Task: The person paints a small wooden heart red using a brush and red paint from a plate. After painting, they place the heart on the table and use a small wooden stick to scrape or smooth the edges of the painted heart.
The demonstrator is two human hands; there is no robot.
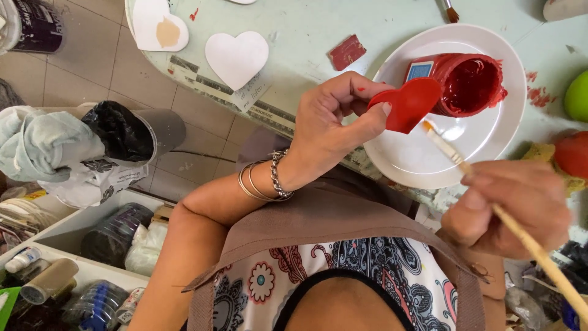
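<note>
Red heart [407,104] sits clamped in my left hand's fingers [373,116] above the white plate [422,162]; my right hand [508,211] grips a brush [484,184] over the pale green counter [306,37].

Two white hearts [236,58] lie on the pale table [318,27] (one tan-smeared), near a green ball [577,96].

I take the round white ceramic plate [422,162] on the table as the landmark. An open red paint jar [459,83] lies tipped on it. My left hand [334,125] holds a red-painted heart cutout [407,104] over its left rim. My right hand [511,205] holds a wooden-handled brush [484,184] across its near edge. A plain white heart cutout [236,58] lies well left of the plate.
</note>
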